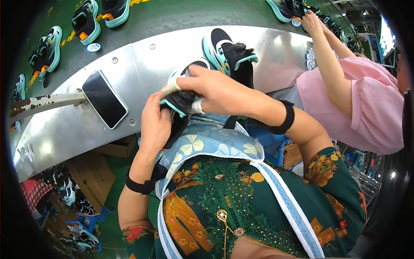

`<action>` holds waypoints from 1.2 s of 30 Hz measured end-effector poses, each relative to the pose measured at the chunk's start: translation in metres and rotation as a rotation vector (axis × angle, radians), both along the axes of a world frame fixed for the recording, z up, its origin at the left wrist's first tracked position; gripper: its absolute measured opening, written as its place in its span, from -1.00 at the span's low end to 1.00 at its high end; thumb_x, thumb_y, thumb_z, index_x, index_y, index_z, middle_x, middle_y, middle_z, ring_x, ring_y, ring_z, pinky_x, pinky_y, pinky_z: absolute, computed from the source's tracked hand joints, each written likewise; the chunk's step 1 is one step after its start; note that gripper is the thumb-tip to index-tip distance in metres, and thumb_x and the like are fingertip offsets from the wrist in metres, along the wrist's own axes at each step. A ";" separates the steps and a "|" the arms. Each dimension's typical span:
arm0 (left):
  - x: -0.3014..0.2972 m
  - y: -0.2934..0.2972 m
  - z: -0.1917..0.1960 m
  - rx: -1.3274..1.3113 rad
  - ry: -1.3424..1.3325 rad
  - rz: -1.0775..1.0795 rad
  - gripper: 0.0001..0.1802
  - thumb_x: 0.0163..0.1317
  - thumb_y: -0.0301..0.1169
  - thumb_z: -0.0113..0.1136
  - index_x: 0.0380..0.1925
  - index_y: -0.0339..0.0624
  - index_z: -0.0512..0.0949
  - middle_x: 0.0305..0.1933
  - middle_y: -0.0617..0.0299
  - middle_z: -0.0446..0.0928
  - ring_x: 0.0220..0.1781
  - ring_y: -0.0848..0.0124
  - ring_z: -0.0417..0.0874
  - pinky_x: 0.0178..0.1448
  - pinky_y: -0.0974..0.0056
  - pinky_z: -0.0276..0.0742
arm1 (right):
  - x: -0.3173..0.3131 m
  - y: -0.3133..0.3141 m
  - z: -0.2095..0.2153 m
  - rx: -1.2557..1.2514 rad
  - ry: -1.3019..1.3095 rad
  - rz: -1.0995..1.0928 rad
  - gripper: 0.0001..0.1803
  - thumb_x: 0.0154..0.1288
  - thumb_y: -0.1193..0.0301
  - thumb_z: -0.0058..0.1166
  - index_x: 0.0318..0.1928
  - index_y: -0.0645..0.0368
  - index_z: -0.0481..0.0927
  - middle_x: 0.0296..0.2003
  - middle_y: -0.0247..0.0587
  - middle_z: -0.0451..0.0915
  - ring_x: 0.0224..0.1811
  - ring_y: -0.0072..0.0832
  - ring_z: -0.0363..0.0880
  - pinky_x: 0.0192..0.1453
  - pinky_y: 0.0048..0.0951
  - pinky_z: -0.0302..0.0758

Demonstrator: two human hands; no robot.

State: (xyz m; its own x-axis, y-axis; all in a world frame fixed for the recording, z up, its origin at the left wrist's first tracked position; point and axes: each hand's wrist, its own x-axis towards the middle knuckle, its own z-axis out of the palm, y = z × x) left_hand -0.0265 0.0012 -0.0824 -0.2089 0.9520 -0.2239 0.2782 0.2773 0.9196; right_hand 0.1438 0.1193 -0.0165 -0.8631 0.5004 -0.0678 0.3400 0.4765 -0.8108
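Observation:
A black sneaker (184, 99) with a white and teal sole is between my hands at the metal table's edge, its toe pointing away from me. My left hand (156, 121) grips its near left side. From the right, my right hand (217, 88) reaches over its top, fingers closed at the laces; white tape wraps the thumb and a finger. My fingers hide much of the upper. Just right of it, a matching sneaker (224, 49) lies on the table, its tongue and laces pulled up and its heel toward me.
A phone (105, 99) lies on the metal table (142, 64), beside a worn metal bar (47, 105). Several sneakers (86, 23) stand on the green conveyor (172, 13) beyond. A co-worker in pink (345, 90) handles a shoe at right. Cardboard boxes (97, 172) stand lower left.

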 end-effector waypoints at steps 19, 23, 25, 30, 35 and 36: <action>-0.001 0.003 0.053 -0.258 -0.192 0.098 -0.75 0.35 -0.29 0.14 -0.24 -0.29 0.59 -0.43 0.33 0.55 -0.47 0.65 0.45 -0.43 0.51 0.28 | 0.011 0.008 -0.011 0.374 -0.171 0.129 -0.47 -0.06 0.47 0.30 0.01 0.10 0.48 -0.33 -0.08 0.54 -0.31 -0.04 0.61 -0.26 -0.11 0.54; 0.007 0.004 0.052 -0.364 -0.372 -0.050 -0.66 0.38 -0.18 0.08 -0.24 -0.28 0.60 -0.42 0.18 0.64 -0.68 0.68 0.30 -0.59 0.53 0.17 | 0.012 0.018 -0.012 0.128 -0.086 0.219 -0.40 -0.01 0.45 0.30 0.13 0.11 0.48 -0.22 -0.02 0.55 -0.26 -0.09 0.60 -0.17 -0.20 0.54; 0.006 -0.002 0.045 -0.452 -0.576 -0.035 -0.70 0.39 -0.24 0.06 -0.23 -0.28 0.61 -0.45 0.14 0.66 -0.74 0.67 0.26 -0.61 0.55 0.16 | 0.016 0.019 0.000 -0.227 0.035 0.180 -0.43 0.10 0.44 0.27 0.18 0.12 0.50 -0.17 0.00 0.57 -0.22 -0.16 0.59 -0.09 -0.30 0.52; 0.025 -0.013 0.039 -0.377 -0.571 0.042 -0.71 0.43 -0.32 -0.02 -0.20 -0.30 0.60 -0.36 0.08 0.69 -0.73 0.68 0.27 -0.61 0.55 0.17 | 0.014 -0.003 -0.019 0.295 -0.031 -0.006 -0.60 0.14 0.26 0.28 -0.02 0.14 0.62 -0.40 -0.11 0.58 -0.32 -0.08 0.58 -0.24 -0.22 0.48; 0.033 -0.013 0.036 -0.385 -0.612 0.064 -0.75 0.43 -0.35 0.00 -0.26 -0.30 0.60 -0.36 0.11 0.69 -0.75 0.68 0.26 -0.66 0.50 0.19 | 0.022 0.017 -0.014 0.103 0.047 0.097 -0.64 0.10 0.22 0.30 -0.17 0.18 0.63 -0.49 -0.13 0.53 -0.37 -0.09 0.55 -0.21 -0.21 0.46; 0.035 -0.013 0.036 -0.388 -0.610 0.063 -0.75 0.43 -0.35 0.00 -0.26 -0.30 0.60 -0.36 0.11 0.69 -0.75 0.68 0.26 -0.66 0.50 0.19 | 0.024 0.017 -0.015 0.070 0.111 0.125 -0.64 0.09 0.20 0.31 -0.19 0.18 0.62 -0.51 -0.13 0.52 -0.37 -0.10 0.56 -0.21 -0.21 0.46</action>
